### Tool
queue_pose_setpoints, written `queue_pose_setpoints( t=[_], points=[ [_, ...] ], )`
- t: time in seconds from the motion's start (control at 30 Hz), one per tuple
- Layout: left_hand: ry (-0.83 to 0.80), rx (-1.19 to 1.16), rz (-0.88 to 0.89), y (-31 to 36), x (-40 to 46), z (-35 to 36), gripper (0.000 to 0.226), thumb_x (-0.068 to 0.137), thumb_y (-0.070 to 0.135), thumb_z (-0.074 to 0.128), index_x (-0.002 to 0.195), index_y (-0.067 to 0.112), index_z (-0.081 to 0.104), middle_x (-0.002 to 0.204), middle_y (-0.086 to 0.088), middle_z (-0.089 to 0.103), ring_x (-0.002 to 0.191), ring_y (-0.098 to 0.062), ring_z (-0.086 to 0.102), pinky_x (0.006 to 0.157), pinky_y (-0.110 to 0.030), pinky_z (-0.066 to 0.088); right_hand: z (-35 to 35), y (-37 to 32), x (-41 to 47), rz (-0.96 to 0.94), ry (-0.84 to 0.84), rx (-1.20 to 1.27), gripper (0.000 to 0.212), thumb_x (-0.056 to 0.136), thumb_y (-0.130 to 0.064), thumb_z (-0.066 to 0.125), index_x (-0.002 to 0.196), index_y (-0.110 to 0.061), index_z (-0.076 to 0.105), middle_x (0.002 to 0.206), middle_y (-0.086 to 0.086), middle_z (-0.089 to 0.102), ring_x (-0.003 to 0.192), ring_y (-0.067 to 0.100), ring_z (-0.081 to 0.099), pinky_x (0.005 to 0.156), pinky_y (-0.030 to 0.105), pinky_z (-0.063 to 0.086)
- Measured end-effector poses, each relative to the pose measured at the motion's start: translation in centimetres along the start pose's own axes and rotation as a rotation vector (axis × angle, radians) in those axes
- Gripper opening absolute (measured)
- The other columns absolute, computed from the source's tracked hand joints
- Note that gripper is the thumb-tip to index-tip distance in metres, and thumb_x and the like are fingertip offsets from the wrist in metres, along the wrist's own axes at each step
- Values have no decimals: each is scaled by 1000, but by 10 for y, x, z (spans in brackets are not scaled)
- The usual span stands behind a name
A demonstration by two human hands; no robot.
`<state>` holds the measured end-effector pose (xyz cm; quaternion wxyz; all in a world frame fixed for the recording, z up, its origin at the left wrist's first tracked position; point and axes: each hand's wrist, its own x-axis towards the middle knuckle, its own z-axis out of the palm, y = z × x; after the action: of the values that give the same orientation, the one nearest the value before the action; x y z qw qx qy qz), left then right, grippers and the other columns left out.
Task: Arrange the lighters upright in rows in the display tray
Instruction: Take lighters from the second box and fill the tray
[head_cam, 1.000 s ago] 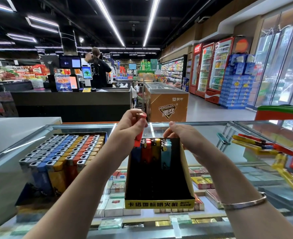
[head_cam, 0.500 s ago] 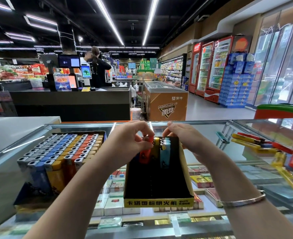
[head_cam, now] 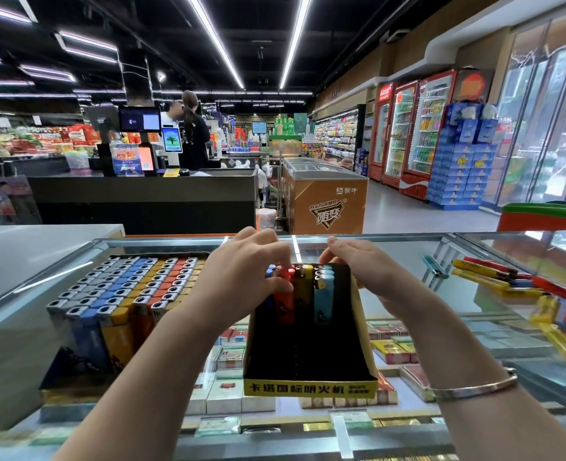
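Lowered since a second ago, the red lighter (head_cam: 284, 296) now stands in the display tray (head_cam: 309, 387), my left hand (head_cam: 241, 277) pinching its top; just right, my right hand (head_cam: 364, 264) curls its grip over the tray's far edge.

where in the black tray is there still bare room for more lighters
The black tray is bare across its near part, from the standing lighters down to the yellow front lip. It is crowded only at the far end, where the red lighter, yellow lighter and light blue lighters stand between both hands.
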<state>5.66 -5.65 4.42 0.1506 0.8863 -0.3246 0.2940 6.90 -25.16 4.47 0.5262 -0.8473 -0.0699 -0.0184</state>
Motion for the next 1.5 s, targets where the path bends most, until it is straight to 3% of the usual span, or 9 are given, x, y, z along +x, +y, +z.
queue_pose_setpoints(
  t=[0.13,0.3,0.43,0.57,0.77,0.93,1.17,1.33,1.5],
  points=[
    [-36,-10,-62,0,1,-1,18,75,35,73,82,27,58,87,16,49,84,-7,39,64,-24,32,0,-1,-1,4,8,11,40,100,-37,31,83,-14,59,83,3,56,79,11,51,59,22,35],
    [-119,-38,7,6,1,-1,12,79,25,70,90,22,66,97,9,58,87,-11,54,76,-30,49,0,1,0,1,3,-10,40,100,-37,31,84,-15,59,84,4,58,79,12,53,59,22,36],
    [-82,-40,10,1,0,4,14,78,31,71,91,27,67,104,14,52,98,-4,42,82,-24,41,0,2,0,1,-1,-12,39,100,-37,32,84,-15,60,86,5,59,81,13,54,60,23,38],
    [-121,-205,-113,-5,-1,8,40,77,32,71,115,36,57,117,18,47,109,-1,40,90,-22,36,-1,4,0,-15,-16,-27,24,98,-26,43,84,-15,59,84,4,59,78,12,55,61,22,40],
    [-130,-180,-139,-9,-1,16,52,79,35,68,127,29,52,116,14,58,99,3,47,77,-6,35,-4,6,0,-31,33,-42,17,94,-9,48,84,-16,60,87,5,60,81,12,56,59,18,41],
    [-48,-239,-161,2,0,28,49,77,39,69,122,25,57,108,14,59,100,-5,55,85,-24,47,-10,9,0,-47,194,-138,21,92,-6,49,81,-16,63,88,9,62,80,18,57,66,28,48],
    [-42,-326,-207,7,2,43,59,77,33,72,130,18,50,118,6,57,109,-11,52,91,-25,40,-26,21,-12,-42,297,-153,16,90,-10,52,78,-17,60,79,4,58,72,15,52,61,25,40],
    [-61,-390,-203,6,3,45,45,77,31,72,119,24,55,104,15,54,100,-6,51,78,-14,36,-78,44,-35,184,444,-775,13,90,-24,51,84,-13,56,83,7,59,81,25,56,69,33,43],
    [-37,-406,-192,10,2,48,49,77,30,72,122,22,55,106,16,51,99,-6,51,80,-20,37,-133,71,-64,568,379,-1140,20,89,-23,47,97,-9,60,96,10,60,87,27,58,82,35,50]
  ],
)
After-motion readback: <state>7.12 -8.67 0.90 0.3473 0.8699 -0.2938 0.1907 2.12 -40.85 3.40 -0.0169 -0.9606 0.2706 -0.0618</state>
